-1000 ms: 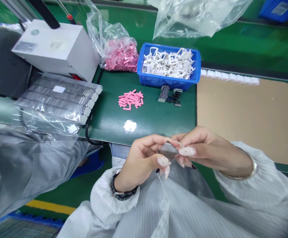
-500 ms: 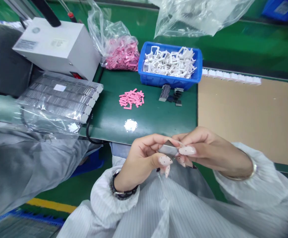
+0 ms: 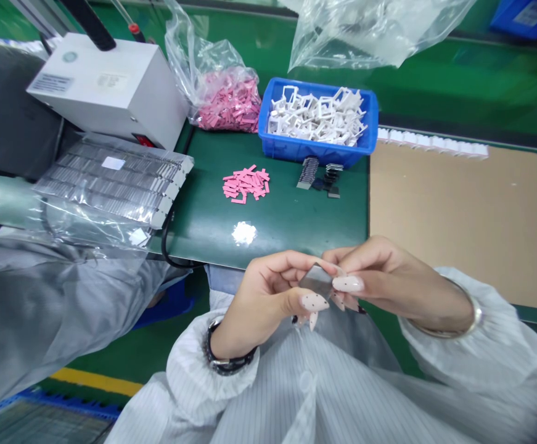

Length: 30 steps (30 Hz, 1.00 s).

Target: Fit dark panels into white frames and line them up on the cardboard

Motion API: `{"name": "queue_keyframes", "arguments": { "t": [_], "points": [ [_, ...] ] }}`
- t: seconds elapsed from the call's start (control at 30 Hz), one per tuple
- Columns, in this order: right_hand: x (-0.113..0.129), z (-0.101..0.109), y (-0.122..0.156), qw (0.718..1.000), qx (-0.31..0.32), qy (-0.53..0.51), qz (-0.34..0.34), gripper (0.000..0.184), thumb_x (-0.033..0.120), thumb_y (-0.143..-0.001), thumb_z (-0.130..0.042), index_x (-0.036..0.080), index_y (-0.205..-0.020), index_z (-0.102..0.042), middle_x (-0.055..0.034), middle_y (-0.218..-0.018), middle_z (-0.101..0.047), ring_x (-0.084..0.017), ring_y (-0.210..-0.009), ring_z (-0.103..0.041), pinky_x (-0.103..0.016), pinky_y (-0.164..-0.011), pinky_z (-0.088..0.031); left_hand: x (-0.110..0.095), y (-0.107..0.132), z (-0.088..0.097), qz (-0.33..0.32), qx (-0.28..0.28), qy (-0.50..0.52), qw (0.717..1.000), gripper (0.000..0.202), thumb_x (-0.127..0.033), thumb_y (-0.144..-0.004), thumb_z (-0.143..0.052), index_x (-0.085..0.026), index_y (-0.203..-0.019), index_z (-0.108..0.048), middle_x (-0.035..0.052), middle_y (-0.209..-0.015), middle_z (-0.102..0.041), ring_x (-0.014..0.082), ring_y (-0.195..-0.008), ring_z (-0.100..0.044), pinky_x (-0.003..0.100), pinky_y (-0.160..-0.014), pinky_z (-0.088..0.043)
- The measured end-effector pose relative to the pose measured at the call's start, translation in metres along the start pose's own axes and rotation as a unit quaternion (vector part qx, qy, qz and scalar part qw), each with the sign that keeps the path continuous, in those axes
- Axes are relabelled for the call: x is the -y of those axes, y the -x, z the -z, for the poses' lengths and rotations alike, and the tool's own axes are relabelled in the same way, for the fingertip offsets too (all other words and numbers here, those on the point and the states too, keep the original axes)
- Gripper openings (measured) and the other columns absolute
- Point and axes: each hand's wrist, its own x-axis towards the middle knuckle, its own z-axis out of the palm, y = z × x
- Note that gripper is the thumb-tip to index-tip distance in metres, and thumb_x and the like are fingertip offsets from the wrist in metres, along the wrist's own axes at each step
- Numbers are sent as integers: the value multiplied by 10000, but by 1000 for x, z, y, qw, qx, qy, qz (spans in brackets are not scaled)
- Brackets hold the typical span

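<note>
A small flat grey plate with a shiny surface is held between my two hands, in front of my smock. My left hand grips its left side, the thumb along the lower edge. My right hand pinches the right end between thumb and fingers; whether anything else is in that pinch is hidden. On the green bench beyond lie a pile of pink strips and a row of small glossy plates, with darker plates beside them.
A blue bin of white frames stands at the back, next to a bag of pink strips. A brown board lies to the right. A white machine box and bagged grey trays are left, near another person's sleeve.
The plate between my hands has tilted slightly, and its bright face now looks a darker grey. My left thumb has slid a little to the right.
</note>
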Motion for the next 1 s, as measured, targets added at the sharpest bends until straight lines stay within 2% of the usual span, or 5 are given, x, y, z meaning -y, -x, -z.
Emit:
{"name": "queue_keyframes", "arguments": {
  "t": [0.17,0.4,0.7,0.9,1.0],
  "points": [
    [0,2,2,1000,21,-18,2,266,297,-865,-645,142,-656,-702,-10,-673,-549,-74,-589,-508,-207,-523,-401,0,2,0,2,16,8,1000,265,-345,-706,-780,-176,-904,-734,-11,-623,-620,33,-453,-497,139,-439,-415],
    [-1,4,4,999,34,-39,-8,254,319,-863,-648,150,-690,-724,-28,-718,-580,-91,-621,-536,-226,-545,-429,1,3,-1,22,-2,-1,1000,307,-368,-670,-802,-156,-877,-719,17,-670,-661,52,-453,-497,175,-435,-423],
    [-2,3,2,998,32,-47,-6,242,307,-862,-655,156,-690,-735,-16,-683,-573,-77,-587,-504,-223,-532,-392,-1,3,2,4,30,0,1000,228,-300,-733,-762,-191,-932,-741,-19,-634,-613,24,-463,-498,119,-454,-429],
    [-5,4,2,999,32,-41,11,252,313,-864,-652,155,-683,-728,-10,-667,-561,-71,-577,-495,-218,-523,-380,-2,4,0,10,-1,-21,1000,258,-333,-705,-777,-156,-885,-727,11,-639,-633,42,-434,-475,151,-431,-427],
    [-4,2,3,999,24,-24,4,276,323,-857,-658,145,-652,-711,-16,-657,-553,-83,-586,-506,-226,-525,-392,-2,4,0,7,7,-16,1000,236,-315,-713,-773,-166,-889,-725,-22,-578,-572,38,-428,-457,149,-441,-431]
  ]
}}
